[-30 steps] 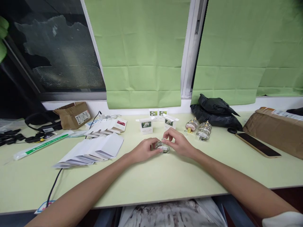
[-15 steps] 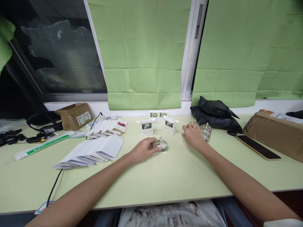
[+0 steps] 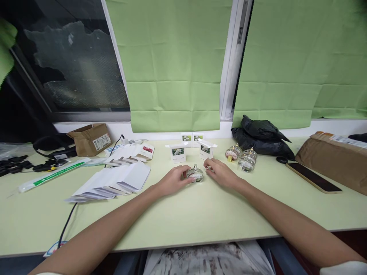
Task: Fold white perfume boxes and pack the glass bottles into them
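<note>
My left hand [image 3: 172,181] rests on the pale green table [image 3: 200,217], fingers closed on a small round glass bottle [image 3: 196,174] that stands upright. My right hand [image 3: 221,175] lies just right of the bottle, its thumb and fingertips pinched together near the bottle's top on something small I cannot make out. Behind the bottle stand two small white boxes with open flaps, one on the left [image 3: 177,153] and one on the right [image 3: 205,150]. Two more glass bottles [image 3: 233,152] [image 3: 247,160] lie further right.
Flattened white cartons [image 3: 114,181] fan out at left, with a cardboard box [image 3: 90,139] and black cables behind. A black bag [image 3: 260,135], a phone [image 3: 312,176] and a brown parcel [image 3: 332,156] occupy the right. A cable [image 3: 67,221] runs off the front edge.
My right hand left the bottle, reached right to the lying glass bottles, then came back beside the held bottle with its fingers pinched. My left hand stayed on the bottle.
</note>
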Demonstrator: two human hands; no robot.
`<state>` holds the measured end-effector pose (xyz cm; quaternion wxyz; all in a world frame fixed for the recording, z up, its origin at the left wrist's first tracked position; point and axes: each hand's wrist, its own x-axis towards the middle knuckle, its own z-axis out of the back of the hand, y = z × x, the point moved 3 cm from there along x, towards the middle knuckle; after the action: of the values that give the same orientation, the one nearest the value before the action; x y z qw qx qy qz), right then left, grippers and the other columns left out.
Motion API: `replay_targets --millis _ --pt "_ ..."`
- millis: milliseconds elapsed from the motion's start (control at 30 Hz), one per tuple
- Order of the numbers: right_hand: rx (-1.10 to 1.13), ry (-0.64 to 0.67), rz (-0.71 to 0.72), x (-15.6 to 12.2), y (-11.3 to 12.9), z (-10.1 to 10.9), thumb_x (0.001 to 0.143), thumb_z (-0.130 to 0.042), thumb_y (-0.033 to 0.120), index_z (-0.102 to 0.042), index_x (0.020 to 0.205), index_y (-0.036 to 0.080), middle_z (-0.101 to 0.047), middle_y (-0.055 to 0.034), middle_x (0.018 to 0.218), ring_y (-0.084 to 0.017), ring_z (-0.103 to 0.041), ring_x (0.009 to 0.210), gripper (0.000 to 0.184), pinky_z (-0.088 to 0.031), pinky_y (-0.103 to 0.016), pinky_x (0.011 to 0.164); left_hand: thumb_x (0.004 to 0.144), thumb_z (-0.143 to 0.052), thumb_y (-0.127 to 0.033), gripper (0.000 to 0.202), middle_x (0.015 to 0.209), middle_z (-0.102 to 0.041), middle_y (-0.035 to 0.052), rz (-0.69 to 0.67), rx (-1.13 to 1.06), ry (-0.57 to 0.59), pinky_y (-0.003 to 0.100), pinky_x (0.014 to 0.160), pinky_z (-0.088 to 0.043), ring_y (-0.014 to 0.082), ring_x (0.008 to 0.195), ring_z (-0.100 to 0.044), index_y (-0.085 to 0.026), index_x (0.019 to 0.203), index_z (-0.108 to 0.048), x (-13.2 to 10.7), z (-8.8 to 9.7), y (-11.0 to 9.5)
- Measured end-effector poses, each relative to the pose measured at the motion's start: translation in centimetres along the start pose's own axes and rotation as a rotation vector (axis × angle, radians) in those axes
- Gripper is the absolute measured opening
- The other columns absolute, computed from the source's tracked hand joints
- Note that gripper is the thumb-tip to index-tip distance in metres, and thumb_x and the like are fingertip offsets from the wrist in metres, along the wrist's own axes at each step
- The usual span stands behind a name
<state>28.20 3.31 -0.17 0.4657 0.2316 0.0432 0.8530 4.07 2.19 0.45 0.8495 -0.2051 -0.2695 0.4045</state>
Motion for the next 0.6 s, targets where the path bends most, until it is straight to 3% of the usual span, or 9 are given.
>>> replay_targets --millis 167,400,600 --pt "0.235 -0.064 -0.021 0.0 0.7 -0.2 0.102 -0.057 0.027 -0.056 0.118 0.025 -0.070 -0.0047 0.105 -0.023 -0.066 0.094 0.016 -0.048 -0.034 0.081 0.096 -0.065 -0.055 0.034 0.082 -0.063 -0.0010 0.006 0.001 0.008 0.028 0.066 -0.036 0.0167 0.074 -0.054 -0.021 0.097 -0.066 -0.1 0.0 0.0" --pt "0.609 -0.374 0.032 0.2 1.7 1.4 0.101 -0.065 0.040 -0.055 0.114 0.027 -0.071 -0.0031 0.107 -0.020 -0.071 0.094 0.021 -0.056 -0.036 0.087 0.097 -0.065 -0.053 0.032 0.081 -0.062 -0.0017 -0.001 -0.029 0.026 0.028 0.066 -0.037 0.0158 0.073 -0.054 -0.021 0.096 -0.065 -0.1 -0.3 -0.7" --pt "0.645 -0.415 0.153 -0.4 3.7 1.7 0.104 -0.064 0.037 -0.062 0.123 0.028 -0.072 -0.0059 0.123 -0.020 -0.072 0.098 0.022 -0.058 -0.038 0.093 0.096 -0.066 -0.054 0.033 0.082 -0.061 -0.0011 -0.036 -0.061 0.036 0.027 0.066 -0.037 0.0159 0.073 -0.052 -0.020 0.099 -0.067 -0.2 -0.8 -1.3"
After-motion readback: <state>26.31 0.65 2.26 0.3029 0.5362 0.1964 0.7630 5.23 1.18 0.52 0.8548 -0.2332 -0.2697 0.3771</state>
